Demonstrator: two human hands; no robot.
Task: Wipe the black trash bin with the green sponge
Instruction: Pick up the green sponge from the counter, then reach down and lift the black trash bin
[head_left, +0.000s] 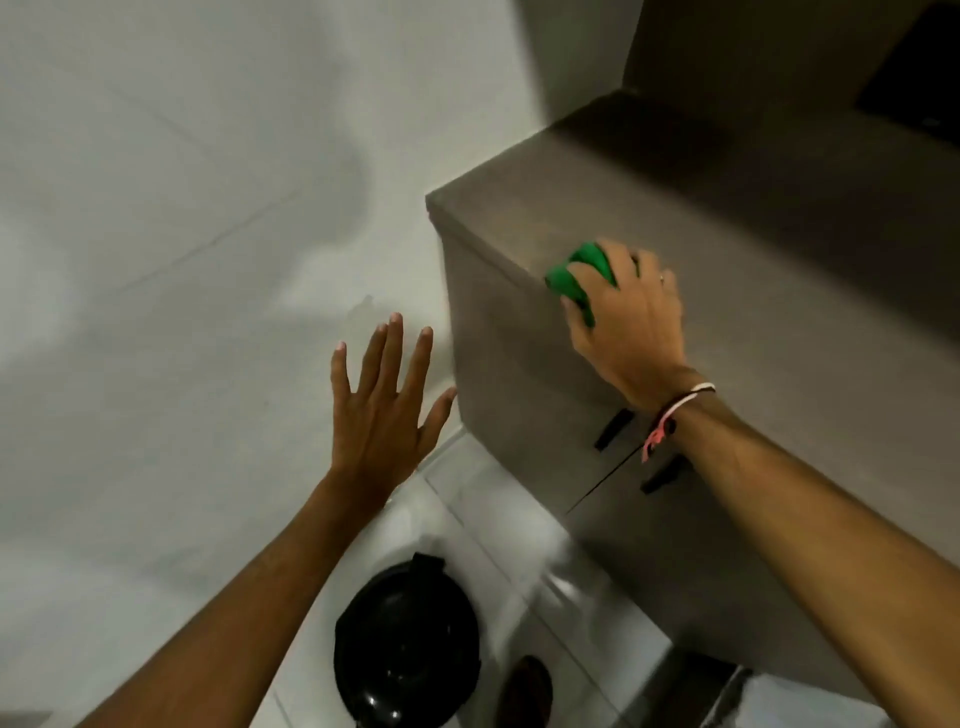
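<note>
Right hand (631, 332) grip closed around the soft green sponge (579, 280) on the grey-brown worktop (727, 234), left hand (382, 400) spread and empty, I judge wiping not begun: the round glossy black trash bin (405, 660) sits untouched on the floor below that worktop.

The green sponge (579, 278) is gripped at the counter's edge; the round black trash bin (406, 647), lid closed, is seen on the floor below.

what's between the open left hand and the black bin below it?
Nothing in the head view. The left hand hovers spread against the white wall; below it only its own forearm and bare white floor tile reach the black trash bin.
</note>
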